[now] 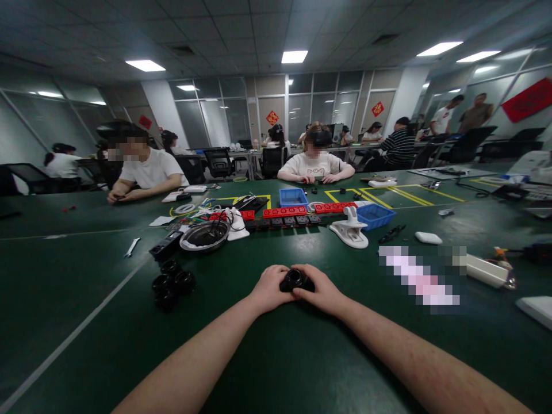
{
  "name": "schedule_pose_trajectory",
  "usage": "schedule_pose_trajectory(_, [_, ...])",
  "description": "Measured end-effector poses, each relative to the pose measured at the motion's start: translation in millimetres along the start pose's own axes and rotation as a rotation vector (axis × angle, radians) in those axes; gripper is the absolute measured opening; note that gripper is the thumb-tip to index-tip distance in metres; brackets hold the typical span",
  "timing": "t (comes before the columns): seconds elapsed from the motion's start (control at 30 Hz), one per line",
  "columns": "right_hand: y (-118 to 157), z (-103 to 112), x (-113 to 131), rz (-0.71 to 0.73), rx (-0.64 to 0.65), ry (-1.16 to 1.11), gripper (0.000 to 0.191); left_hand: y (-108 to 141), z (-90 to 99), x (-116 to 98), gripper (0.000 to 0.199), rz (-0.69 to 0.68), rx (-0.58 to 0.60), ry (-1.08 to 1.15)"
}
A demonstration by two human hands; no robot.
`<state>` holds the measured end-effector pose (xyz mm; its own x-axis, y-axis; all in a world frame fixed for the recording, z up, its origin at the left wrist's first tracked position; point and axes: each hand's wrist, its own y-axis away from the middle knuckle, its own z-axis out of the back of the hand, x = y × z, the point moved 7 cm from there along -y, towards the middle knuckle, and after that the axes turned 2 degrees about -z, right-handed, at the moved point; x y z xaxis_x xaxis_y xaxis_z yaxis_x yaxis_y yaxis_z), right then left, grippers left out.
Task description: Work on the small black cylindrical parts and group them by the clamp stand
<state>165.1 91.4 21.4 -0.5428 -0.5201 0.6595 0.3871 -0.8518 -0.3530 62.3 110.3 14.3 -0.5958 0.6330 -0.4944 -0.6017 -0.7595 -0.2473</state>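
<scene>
Both hands meet around a black round part with a ring-like opening on top, low over the green table. My left hand has its fingers wrapped round the part's left side. From the right, my right hand grips the same part, its thumb at the front near the left hand. The underside of the part is hidden by the fingers. To the left, several similar black round parts stand grouped on the table.
Beyond the hands lie a metal bowl, red power strips, a white clamp base and blue trays. A wrench lies left; a white cylinder lies right. People sit across the table.
</scene>
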Motion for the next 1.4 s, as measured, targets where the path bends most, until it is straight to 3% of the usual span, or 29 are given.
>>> schedule_pose_trajectory(0.1, [-0.5, 1.2, 0.5, 0.000, -0.041, 0.035, 0.055, 0.2, -1.2, -0.3, 0.044, 0.004, -0.012, -0.019])
schedule_pose_trajectory(0.23, [-0.4, 1.9, 12.1, 0.060, -0.059, 0.076, 0.037, 1.3, -0.1, -1.2, 0.044, 0.017, -0.039, -0.023])
schedule_pose_trajectory(0.33, [1.5, 3.4, 18.3, 0.091, -0.062, 0.048, 0.037, 1.9, 0.7, -3.1, 0.041, 0.003, -0.033, -0.028])
schedule_pose_trajectory(0.73, [0.5, 1.2, 13.3, 0.062, 0.044, -0.056, 0.038, 1.1, -1.3, -3.4, 0.044, -0.050, 0.057, -0.061])
schedule_pose_trajectory(0.87, [-1.3, 5.3, 17.8, 0.078, -0.017, 0.041, 0.033, -0.1, -0.9, -1.0, 0.046, -0.037, 0.018, -0.056])
schedule_pose_trajectory(1.1, [-0.8, 9.5, 9.1, -0.088, -0.198, 0.296, 0.031, 2.3, -0.6, 0.0, 0.033, 0.047, -0.111, -0.076])
schedule_pose_trajectory(1.4, [3.3, 1.6, 24.0, 0.139, -0.092, 0.122, 0.037, 8.5, 1.7, -6.4, 0.036, 0.038, -0.122, -0.115])
